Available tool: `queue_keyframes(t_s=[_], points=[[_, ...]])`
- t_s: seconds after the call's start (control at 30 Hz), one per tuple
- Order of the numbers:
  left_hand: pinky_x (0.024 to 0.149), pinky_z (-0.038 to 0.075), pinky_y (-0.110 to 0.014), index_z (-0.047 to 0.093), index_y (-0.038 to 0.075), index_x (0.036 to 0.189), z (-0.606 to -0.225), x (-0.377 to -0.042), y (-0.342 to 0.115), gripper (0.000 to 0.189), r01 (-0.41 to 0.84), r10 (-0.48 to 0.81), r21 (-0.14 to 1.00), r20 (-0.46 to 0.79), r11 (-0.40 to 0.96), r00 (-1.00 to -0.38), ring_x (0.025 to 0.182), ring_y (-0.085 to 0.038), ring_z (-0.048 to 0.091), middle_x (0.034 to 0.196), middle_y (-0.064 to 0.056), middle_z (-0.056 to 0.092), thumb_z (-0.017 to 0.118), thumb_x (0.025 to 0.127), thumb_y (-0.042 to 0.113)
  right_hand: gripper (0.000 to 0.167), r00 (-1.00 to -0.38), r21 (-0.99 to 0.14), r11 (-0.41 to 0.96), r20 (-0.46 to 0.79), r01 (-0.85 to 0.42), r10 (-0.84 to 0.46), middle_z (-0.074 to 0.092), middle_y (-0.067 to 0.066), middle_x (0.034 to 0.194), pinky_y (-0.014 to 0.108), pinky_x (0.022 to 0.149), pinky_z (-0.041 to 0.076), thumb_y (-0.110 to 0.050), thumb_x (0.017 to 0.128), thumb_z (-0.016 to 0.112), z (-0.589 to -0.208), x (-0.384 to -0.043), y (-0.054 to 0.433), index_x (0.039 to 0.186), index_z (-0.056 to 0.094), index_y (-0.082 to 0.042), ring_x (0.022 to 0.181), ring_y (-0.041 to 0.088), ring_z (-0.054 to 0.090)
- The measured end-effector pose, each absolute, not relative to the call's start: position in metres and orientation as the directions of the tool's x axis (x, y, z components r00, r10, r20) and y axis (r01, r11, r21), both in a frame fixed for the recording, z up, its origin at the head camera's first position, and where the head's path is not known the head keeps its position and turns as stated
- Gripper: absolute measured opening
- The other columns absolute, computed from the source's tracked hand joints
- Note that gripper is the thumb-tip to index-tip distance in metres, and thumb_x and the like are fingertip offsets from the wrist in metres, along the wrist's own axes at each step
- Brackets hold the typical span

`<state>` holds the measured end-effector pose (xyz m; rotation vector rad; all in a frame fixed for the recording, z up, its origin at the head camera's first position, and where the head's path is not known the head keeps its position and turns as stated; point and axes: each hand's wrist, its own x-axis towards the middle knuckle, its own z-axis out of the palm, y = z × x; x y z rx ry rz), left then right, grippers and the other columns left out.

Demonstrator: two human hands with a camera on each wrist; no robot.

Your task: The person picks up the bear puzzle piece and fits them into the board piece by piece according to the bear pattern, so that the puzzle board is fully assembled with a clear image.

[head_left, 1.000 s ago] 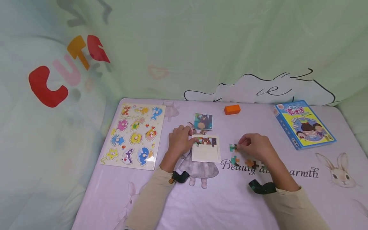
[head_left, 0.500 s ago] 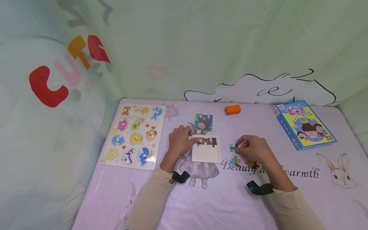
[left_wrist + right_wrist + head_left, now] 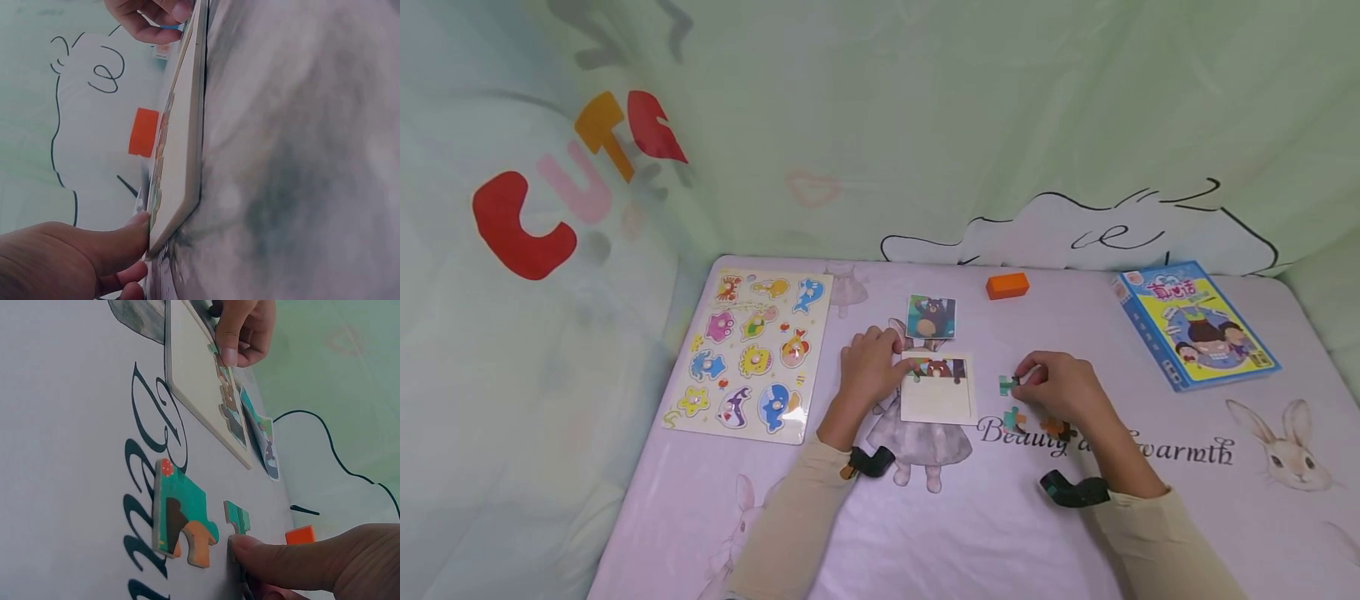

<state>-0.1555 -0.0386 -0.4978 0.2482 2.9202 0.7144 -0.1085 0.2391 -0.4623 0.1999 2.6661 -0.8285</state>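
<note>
My left hand (image 3: 871,367) grips the upper left edge of a pale puzzle board (image 3: 936,404); its thumb lies over the corner in the left wrist view. A row of fitted pieces showing a bear's face (image 3: 937,368) fills the board's top, with bare cream surface below. To the right of the board, my right hand (image 3: 1063,387) pinches a green puzzle piece (image 3: 237,515) at the tabletop, partly covered by the thumb. Nearer me lie a loose green, brown and orange piece (image 3: 184,509) and an orange and dark piece (image 3: 1054,427) partly under the hand.
A bear picture card (image 3: 931,317) lies just behind the board. Farther back sits an orange block (image 3: 1007,286). The left side has a sea-animal peg board (image 3: 745,354), and a blue and yellow box (image 3: 1198,325) stands at the right. Curtains hang behind the table.
My right hand and forearm have shifted slightly left, the fingers staying at the green piece. Another piece's edge beneath that hand has gone out of sight. The left hand and board have not moved.
</note>
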Motion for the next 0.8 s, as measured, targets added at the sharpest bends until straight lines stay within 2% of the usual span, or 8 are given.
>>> queue_keyframes(t_s=[0.47,0.8], points=[[0.08,0.037,-0.04,0.06,0.019,0.1,-0.5029,-0.1562,-0.0395,0.029,0.135,0.19,0.471,-0.072,0.872,-0.979,0.096,-0.023,0.051,0.1,-0.003,0.057,0.074,0.092,0.044,0.028,-0.929,-0.532,0.809,-0.367,0.251,0.047,0.063,0.011,0.088,0.03,0.058,0.048,-0.021,0.088,0.08,-0.4652,-0.1093,0.24,0.11,0.067,-0.009,0.078,0.025,0.055],[0.078,0.036,-0.039,0.06,0.019,0.1,-0.5024,-0.156,-0.0396,0.029,0.132,0.192,0.47,-0.082,0.873,-0.978,0.094,-0.023,0.05,0.099,-0.003,0.057,0.073,0.092,0.043,0.022,-0.943,-0.531,0.818,-0.332,0.22,0.039,0.061,0.011,0.087,0.029,0.065,0.047,-0.015,0.087,0.08,-0.4635,-0.1096,0.2373,0.102,0.067,-0.006,0.083,0.027,0.055]])
